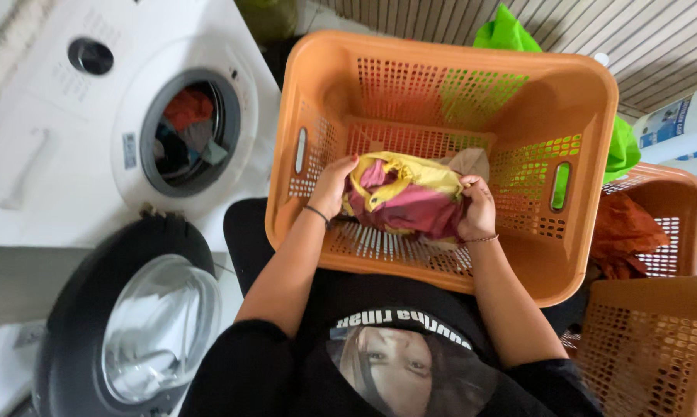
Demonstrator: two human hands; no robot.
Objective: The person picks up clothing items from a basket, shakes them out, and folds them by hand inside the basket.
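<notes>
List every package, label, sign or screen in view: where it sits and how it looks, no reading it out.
Sticker label: on the white washing machine's front, left of the drum opening; small upright rectangle, grey-blue.
Panel markings: beside the round grey dial; faint grey print.
Container label: on a white container at the right edge, behind the orange baskets; blue and white.
No screens or signs.

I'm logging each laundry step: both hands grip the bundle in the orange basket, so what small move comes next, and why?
Probably lift the maroon and yellow bundle clear of the orange basket: left hand and right hand already clasp its ends, and the washer drum stands open, partly loaded.
</notes>
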